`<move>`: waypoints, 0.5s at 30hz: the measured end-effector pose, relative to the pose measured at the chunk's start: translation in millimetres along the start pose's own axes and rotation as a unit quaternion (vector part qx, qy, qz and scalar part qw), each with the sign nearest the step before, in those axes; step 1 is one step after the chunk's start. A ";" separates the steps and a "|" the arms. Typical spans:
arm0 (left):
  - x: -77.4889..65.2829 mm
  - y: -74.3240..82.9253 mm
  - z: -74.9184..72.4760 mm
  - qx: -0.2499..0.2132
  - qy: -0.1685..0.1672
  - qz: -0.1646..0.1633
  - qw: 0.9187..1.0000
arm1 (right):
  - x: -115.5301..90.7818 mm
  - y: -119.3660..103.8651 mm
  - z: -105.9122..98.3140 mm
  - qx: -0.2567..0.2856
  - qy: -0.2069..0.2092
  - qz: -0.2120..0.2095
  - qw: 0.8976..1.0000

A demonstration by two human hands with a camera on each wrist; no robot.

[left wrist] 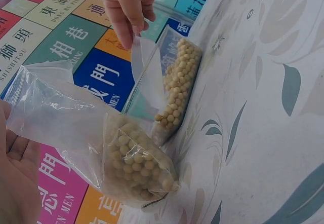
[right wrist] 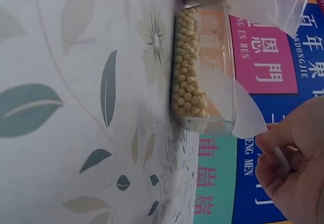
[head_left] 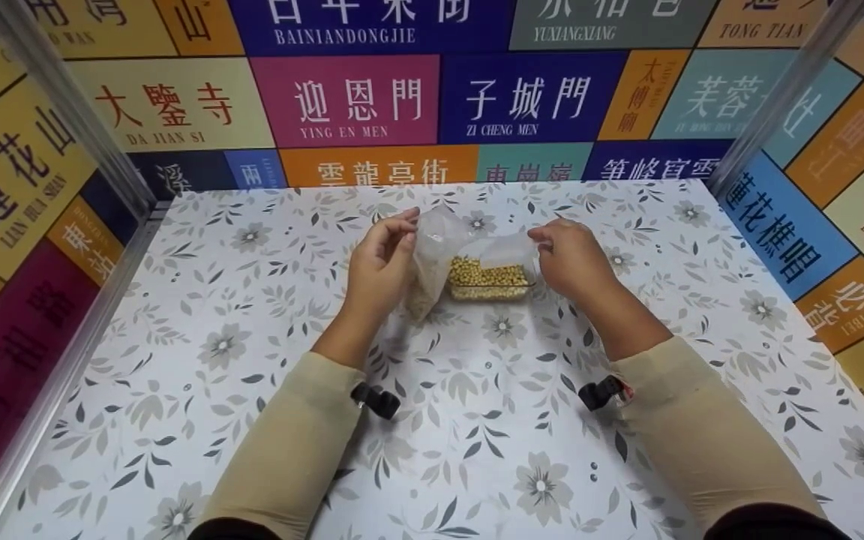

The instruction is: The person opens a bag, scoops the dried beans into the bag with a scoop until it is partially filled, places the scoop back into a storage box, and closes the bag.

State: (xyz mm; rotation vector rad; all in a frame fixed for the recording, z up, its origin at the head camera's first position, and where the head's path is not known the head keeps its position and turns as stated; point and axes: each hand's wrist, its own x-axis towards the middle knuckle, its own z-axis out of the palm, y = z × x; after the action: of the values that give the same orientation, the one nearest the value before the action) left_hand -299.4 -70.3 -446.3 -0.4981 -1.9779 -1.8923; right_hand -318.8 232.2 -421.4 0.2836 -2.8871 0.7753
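Observation:
My left hand (head_left: 381, 259) pinches the upper edge of a clear plastic bag (head_left: 430, 274), which stands on the table, slightly tilted, with yellow soybeans (left wrist: 136, 165) in its lower part. Right beside the bag is a clear rectangular box (head_left: 493, 292), partly filled with soybeans (right wrist: 187, 79). My right hand (head_left: 573, 256), at the box's right end, holds a thin, whitish, curved plastic piece (right wrist: 249, 113) between thumb and fingers. This piece reaches into the box above the beans. Its exact kind is not clear, and my right fingers hide its held end.
A white tabletop with a grey floral print (head_left: 432, 450) lies under everything. Upright panels with coloured, lettered blocks (head_left: 349, 101) close off the back and both sides. Metal corner posts (head_left: 769, 97) stand at the rear corners.

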 end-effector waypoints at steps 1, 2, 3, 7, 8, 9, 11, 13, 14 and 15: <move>0.1 -0.4 0.1 -0.001 0.000 0.001 1.000 | 0.6 -1.6 1.3 -0.016 0.004 -0.008 1.000; 0.1 -0.4 0.2 0.000 0.001 0.002 1.000 | 1.2 -3.0 2.9 -0.031 0.009 -0.017 0.999; 0.1 -0.7 0.4 -0.001 0.000 0.002 1.000 | 1.8 -4.3 4.4 -0.047 0.013 -0.024 0.999; 0.2 -1.4 0.7 -0.007 -0.001 0.002 1.000 | 3.5 -6.5 11.1 -0.063 0.014 -0.039 0.997; 0.2 -1.4 0.8 -0.007 -0.001 0.003 1.000 | 4.0 -6.0 12.7 -0.057 0.009 -0.036 0.998; 0.2 -1.4 0.9 -0.008 -0.001 0.002 1.000 | 4.3 -5.2 14.3 -0.048 0.002 -0.031 0.998; 0.1 -1.4 0.9 -0.006 -0.001 0.003 1.000 | 4.9 -2.7 17.3 -0.021 -0.015 -0.017 1.000; 0.1 -1.8 0.9 0.000 -0.001 0.005 1.000 | 5.6 0.3 20.4 0.005 -0.029 -0.003 1.000; 0.0 -1.8 0.9 0.003 -0.001 0.006 1.000 | 5.7 1.7 22.0 0.016 -0.035 0.002 0.999; -0.2 -1.9 0.9 0.005 0.000 0.007 1.000 | 5.6 2.9 23.7 0.025 -0.041 0.005 0.999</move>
State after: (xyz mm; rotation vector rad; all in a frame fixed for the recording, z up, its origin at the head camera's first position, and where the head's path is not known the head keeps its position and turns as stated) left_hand -300.2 -69.4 -448.1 -0.5075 -1.9789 -1.8725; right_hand -326.9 221.8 -442.2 0.3139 -2.9507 0.8595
